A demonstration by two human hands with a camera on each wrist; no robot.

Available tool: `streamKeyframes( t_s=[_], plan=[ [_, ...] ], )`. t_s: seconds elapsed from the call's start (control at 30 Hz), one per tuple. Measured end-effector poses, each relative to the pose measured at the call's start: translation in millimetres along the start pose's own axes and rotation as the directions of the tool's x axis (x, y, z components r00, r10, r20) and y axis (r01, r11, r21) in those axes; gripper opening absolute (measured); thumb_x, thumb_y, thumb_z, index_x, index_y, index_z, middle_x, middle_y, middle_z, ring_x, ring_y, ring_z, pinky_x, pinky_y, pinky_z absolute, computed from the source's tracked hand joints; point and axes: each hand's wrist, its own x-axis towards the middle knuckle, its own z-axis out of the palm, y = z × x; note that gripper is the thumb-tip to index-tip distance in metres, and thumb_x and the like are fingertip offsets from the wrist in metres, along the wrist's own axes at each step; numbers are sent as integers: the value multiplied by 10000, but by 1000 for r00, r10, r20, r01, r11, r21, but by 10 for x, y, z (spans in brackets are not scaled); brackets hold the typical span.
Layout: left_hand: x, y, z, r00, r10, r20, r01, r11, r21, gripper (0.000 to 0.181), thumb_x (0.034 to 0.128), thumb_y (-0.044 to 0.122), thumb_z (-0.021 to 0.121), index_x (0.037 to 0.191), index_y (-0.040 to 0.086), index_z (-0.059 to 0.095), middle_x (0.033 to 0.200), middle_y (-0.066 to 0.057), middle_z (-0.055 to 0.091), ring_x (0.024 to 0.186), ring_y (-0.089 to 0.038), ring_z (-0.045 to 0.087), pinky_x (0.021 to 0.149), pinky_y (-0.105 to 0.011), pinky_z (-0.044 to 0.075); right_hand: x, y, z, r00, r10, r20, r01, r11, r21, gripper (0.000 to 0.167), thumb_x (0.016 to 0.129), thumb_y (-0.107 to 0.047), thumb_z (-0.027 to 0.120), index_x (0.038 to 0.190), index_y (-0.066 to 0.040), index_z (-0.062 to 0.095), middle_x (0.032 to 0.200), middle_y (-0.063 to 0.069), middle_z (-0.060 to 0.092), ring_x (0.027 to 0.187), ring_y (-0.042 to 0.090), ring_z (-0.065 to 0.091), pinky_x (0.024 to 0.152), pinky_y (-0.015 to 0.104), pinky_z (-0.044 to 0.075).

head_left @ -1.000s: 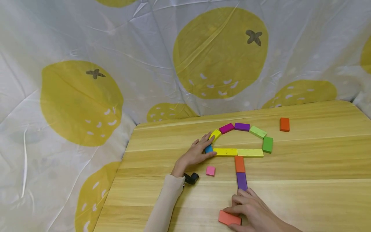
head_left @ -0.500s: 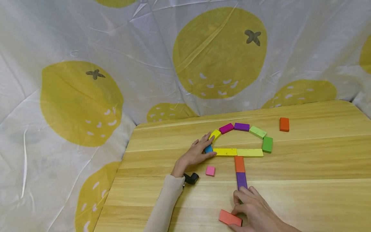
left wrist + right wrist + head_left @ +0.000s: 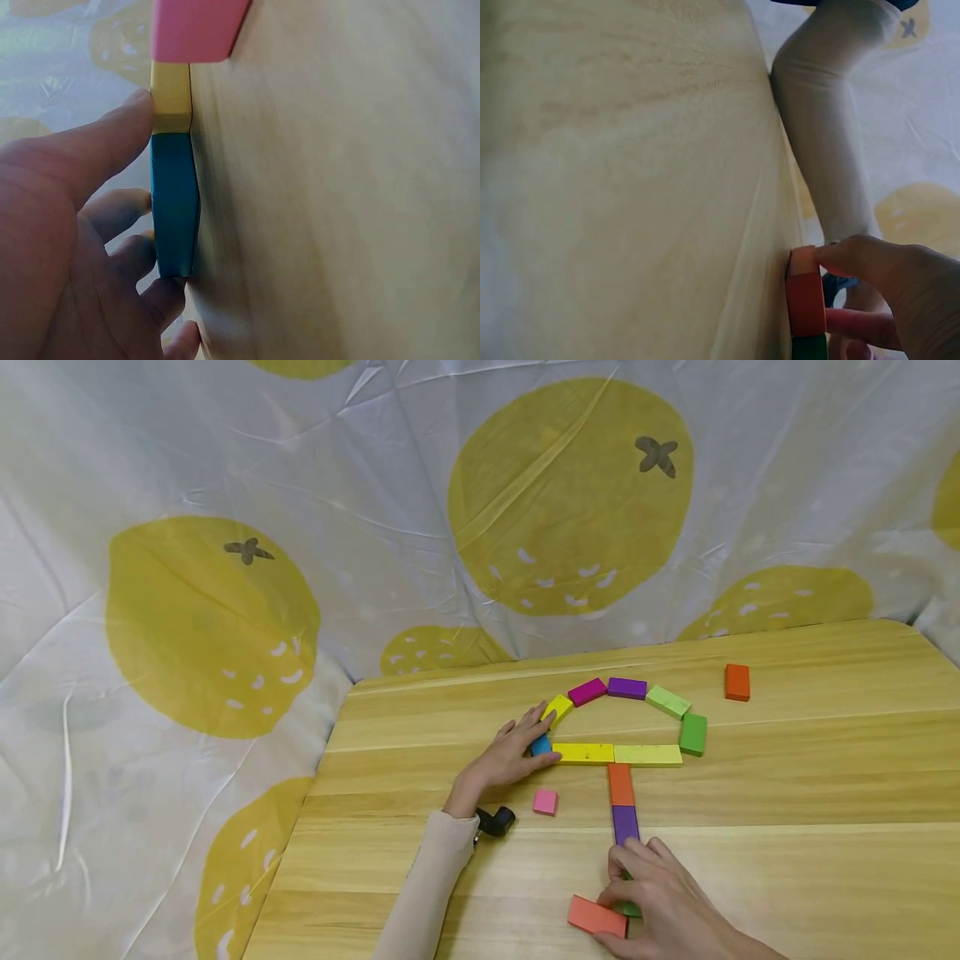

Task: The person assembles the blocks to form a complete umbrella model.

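Note:
My left hand (image 3: 510, 756) rests with fairly straight fingers on the blue block (image 3: 541, 745) and a short yellow block (image 3: 558, 710) at the left of an arch of coloured blocks. The left wrist view shows its fingers along the blue block (image 3: 175, 206). Thumb and forefinger of my right hand (image 3: 667, 897) pinch the right end of a coral block (image 3: 594, 917), which lies slanted on the table. Beneath this hand, a dark green block (image 3: 631, 910) is mostly hidden. It adjoins the purple block (image 3: 625, 824) below the orange block (image 3: 620, 784).
Long yellow (image 3: 582, 753) and pale green (image 3: 648, 756) blocks form the arch's base. Apart lie a pink cube (image 3: 545, 802) and a red-orange block (image 3: 737, 682). A black camera piece (image 3: 497, 821) sits at my left wrist. A lemon-print cloth (image 3: 360, 610) hangs behind the table.
My right hand has shifted slightly away from me, with the coral block moving a little the same way. Part of the dark green block now shows beneath it. My left hand stays put.

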Motion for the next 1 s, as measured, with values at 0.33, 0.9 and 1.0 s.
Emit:
streamKeyframes(
  t_s=[0.33, 0.9, 1.0],
  plan=[
    [9, -19, 13, 1000, 4, -7, -4, 1000, -4, 733, 1061, 411, 569, 1659, 154, 232, 1758, -15, 53, 1636, -239, 51, 1311, -522, 28, 0, 7, 25, 999, -37, -12, 38, 998, 41, 250, 661, -448, 965, 818, -363, 789, 829, -245, 379, 783, -76, 288, 730, 118, 192],
    [-4, 0, 15, 1000, 9, -11, -9, 1000, 8, 733, 1066, 429, 554, 1660, 150, 227, 1760, -17, 44, 1636, -246, 35, 1294, -576, -43, -5, 9, 17, 1000, -15, 23, 14, 999, 42, 208, 711, -459, 935, 765, -364, 759, 790, -247, 347, 762, -92, 272, 704, 111, 202],
    [-2, -3, 16, 1000, 8, -11, -8, 1000, 9, 734, 1065, 432, 552, 1661, 154, 225, 1760, -17, 44, 1636, -244, 35, 1294, -578, -39, 0, 10, 11, 999, -4, 38, 2, 999, 45, 200, 726, -469, 925, 753, -367, 754, 789, -248, 335, 756, -96, 269, 697, 115, 203]
  ],
)
